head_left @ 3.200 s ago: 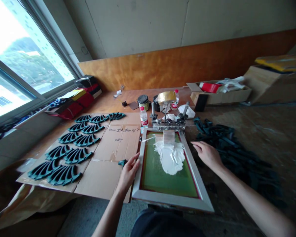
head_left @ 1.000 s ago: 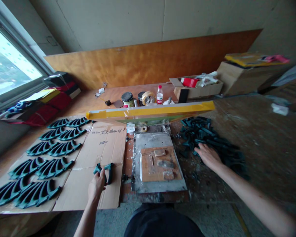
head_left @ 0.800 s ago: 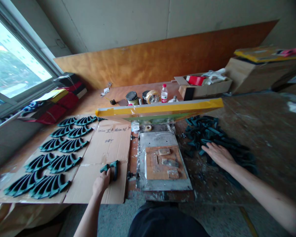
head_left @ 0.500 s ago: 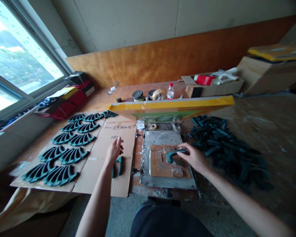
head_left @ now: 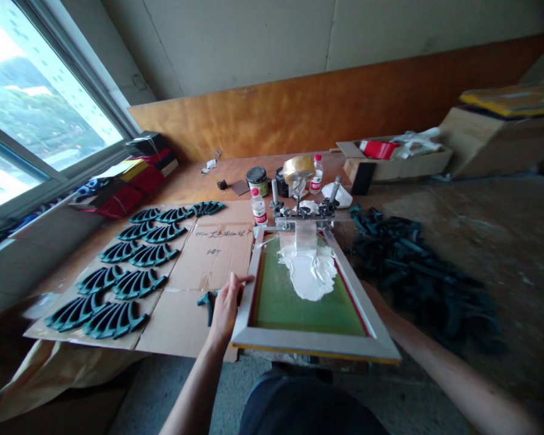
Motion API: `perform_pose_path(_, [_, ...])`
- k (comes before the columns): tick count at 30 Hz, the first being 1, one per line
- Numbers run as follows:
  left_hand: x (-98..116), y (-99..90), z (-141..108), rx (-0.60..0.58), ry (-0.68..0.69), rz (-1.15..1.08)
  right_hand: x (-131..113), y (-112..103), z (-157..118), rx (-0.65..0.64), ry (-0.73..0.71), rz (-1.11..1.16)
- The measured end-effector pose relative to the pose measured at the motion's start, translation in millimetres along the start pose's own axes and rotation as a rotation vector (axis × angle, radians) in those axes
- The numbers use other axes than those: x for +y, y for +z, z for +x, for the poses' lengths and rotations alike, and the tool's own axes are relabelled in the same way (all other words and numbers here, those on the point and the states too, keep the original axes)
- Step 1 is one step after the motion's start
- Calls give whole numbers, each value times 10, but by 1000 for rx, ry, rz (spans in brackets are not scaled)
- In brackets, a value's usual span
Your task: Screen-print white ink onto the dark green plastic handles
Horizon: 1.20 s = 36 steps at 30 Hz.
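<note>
Framed screen [head_left: 294, 317] near the table's [head_left: 521, 235] front edge: the left hand [head_left: 226, 305] touches its left rail [head_left: 245, 302], the right hand [head_left: 377, 300] is mostly hidden beyond its right rail [head_left: 358, 290], neither grip discernible, and level, even guidance seems best.

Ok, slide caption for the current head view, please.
Left hand at silver frame, white paste on green panel, dark parts fanned on cardboard.
</note>
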<state>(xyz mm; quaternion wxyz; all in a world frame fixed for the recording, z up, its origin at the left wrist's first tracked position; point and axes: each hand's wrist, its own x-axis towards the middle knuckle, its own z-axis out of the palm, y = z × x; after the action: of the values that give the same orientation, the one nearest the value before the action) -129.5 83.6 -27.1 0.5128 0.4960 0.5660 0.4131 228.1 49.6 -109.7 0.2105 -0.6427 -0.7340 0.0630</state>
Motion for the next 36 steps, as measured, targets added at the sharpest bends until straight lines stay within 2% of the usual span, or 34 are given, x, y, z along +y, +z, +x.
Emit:
perform_pose_path(2, [-364, 4, -55, -35, -36, 75, 111, -187, 120, 15, 49, -10])
perform_pose_path(4, [-638, 50, -44, -51, -52, 165, 92, -351, 344, 75, 62, -5])
perform_pose_path(6, [-796, 96, 2, -52, -72, 310, -84, -429, 629, 140, -5, -8])
perform_pose_path(8, [-856, 116, 51, -59, -84, 435, -350, -397, 877, 118, -114, -45])
perform_pose_path(10, [-863, 111, 82, -77, -94, 490, -592, -286, 990, -2, -183, -102])
perform_pose_path(13, [-862, 91, 94, -95, -104, 508, -755, -135, 844, -174, -264, -143])
perform_pose_path(17, [-883, 93, 80, -86, -107, 475, -679, -224, 468, -283, -542, -71])
perform_pose_path(20, [-889, 105, 73, -86, -108, 430, -615, -356, 427, -383, -634, 10])
perform_pose_path(22, [-894, 106, 75, -86, -100, 391, -613, -345, 456, -334, -583, 28])
perform_pose_path(24, [-909, 97, 81, -88, -90, 347, -627, -253, 421, -169, -551, 5])
perform_pose_path(26, [-935, 84, 89, -91, -91, 320, -637, -150, 306, 5, -618, -25])
perform_pose_path(27, [-949, 78, 92, -89, -95, 312, -636, -119, 241, 48, -669, -26])
perform_pose_path(29, [-966, 69, 93, -87, -106, 287, -630, -121, 173, 15, -714, 3])
perform_pose_path(31, [-945, 60, 88, -87, -122, 234, -638, -189, 257, -81, -638, 41])
perform_pose_path(33, [-860, 45, 74, -95, -146, 173, -676, -277, 496, -106, -509, 48])
perform_pose_path(36, [-579, 7, 44, -117, -185, 82, -729, -422, 965, -38, -364, -12])
